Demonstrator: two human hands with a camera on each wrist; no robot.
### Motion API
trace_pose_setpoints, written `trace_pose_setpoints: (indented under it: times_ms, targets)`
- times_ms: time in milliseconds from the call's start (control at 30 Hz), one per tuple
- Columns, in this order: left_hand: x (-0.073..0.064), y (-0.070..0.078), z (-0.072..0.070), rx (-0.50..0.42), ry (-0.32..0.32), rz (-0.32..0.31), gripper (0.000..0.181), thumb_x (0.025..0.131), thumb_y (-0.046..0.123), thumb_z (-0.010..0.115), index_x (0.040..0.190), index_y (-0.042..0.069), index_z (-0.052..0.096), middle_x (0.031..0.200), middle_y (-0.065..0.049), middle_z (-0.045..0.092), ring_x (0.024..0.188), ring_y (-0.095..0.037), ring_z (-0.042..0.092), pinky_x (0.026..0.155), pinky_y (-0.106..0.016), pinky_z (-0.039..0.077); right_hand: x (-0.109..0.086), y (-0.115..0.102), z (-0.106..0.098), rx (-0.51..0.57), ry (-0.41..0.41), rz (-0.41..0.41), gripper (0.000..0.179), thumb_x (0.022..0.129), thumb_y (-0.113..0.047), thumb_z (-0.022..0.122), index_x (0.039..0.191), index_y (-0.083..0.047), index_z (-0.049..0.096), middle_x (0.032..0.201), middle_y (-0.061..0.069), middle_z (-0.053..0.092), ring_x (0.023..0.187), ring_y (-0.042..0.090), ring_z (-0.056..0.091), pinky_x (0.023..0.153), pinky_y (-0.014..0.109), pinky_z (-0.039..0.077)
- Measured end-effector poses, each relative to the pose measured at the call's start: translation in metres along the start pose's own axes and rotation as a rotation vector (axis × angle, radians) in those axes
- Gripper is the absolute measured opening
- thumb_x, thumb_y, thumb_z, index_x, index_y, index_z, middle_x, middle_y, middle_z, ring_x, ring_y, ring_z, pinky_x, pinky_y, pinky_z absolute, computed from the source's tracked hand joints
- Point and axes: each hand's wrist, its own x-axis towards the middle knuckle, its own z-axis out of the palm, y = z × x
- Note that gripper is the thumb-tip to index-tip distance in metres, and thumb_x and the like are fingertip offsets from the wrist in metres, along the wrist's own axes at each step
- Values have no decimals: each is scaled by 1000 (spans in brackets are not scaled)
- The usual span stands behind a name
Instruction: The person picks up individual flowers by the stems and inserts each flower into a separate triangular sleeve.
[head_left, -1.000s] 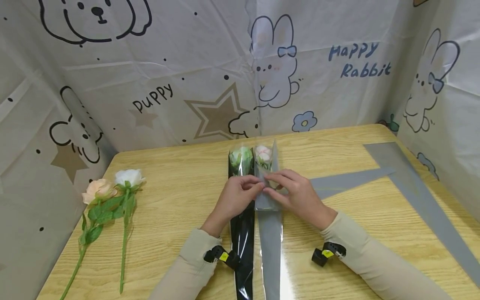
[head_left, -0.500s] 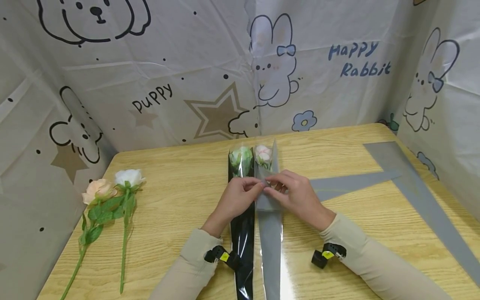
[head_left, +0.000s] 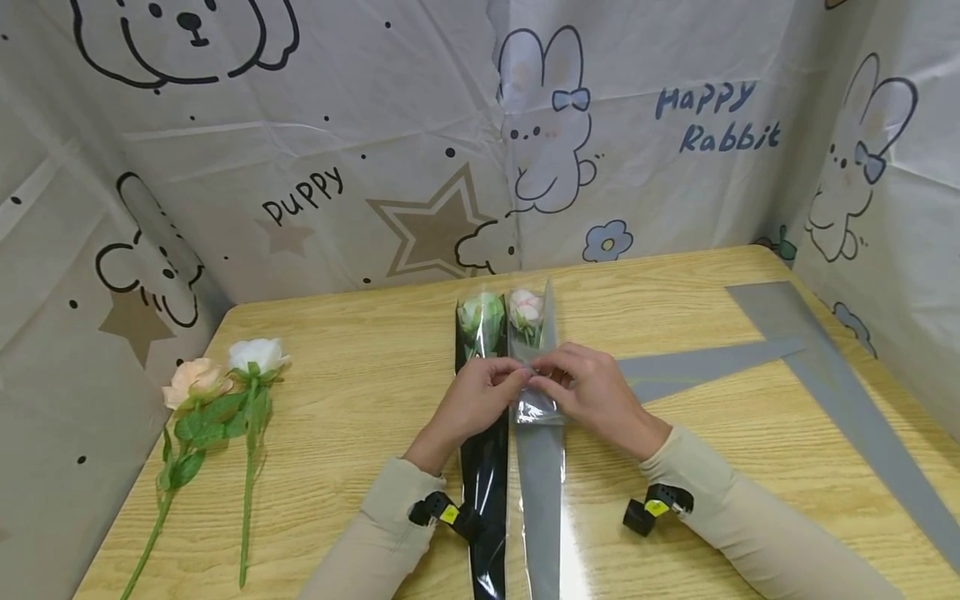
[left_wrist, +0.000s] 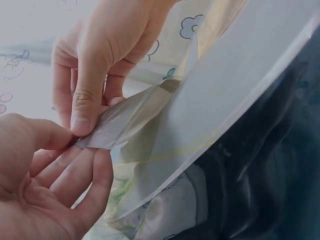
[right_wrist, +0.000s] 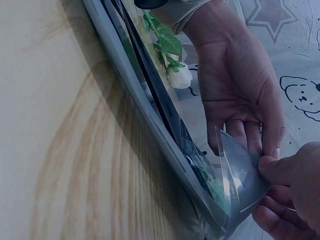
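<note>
My left hand (head_left: 480, 398) and right hand (head_left: 592, 398) meet over the grey see-through flower sleeve (head_left: 538, 500) that holds a pale pink rose (head_left: 527, 309). Thumbs and fingers of both hands pinch a clear film flap (left_wrist: 135, 112) at its edge, lifted off the sleeve in the left wrist view. The right wrist view shows the flap curved up, with small print along it. Close beside, on the left, lies a black-backed sleeve (head_left: 487, 492) with a green rose (head_left: 482, 314) inside. My left hand covers part of that sleeve.
At the table's left lie a peach rose (head_left: 197, 382) and a white rose (head_left: 258, 357), both with green stems. Flat grey sleeves lie on the right, one pointed (head_left: 697, 366) and one long (head_left: 862, 417) along the edge. A printed cloth (head_left: 420, 125) stands behind the table.
Both hands stay pinched together with barely any shift. The flap's lower part now shines more, just below the fingers. The pointed grey sleeve's tip has slid slightly right.
</note>
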Motion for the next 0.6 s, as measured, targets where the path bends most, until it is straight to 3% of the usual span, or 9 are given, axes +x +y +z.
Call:
trace_pose_setpoints:
  times_ms: [400,600]
  targets:
    - [2,-1,3,7,30,2,25,105,27,61,105,9,79,93,-7,77,75,-14,63,68,-25,52,0,-1,-1,-2,-15,13,16,92,-15,79,106,-8,79,95,4,77,78,8,69,68,20,59]
    - [1,-1,3,11,37,5,23,105,25,62,105,9,79,96,-9,78,78,-16,66,70,-25,53,0,0,-2,20,-22,7,15,92,-14,79,105,-8,80,96,4,78,78,8,69,67,20,59]
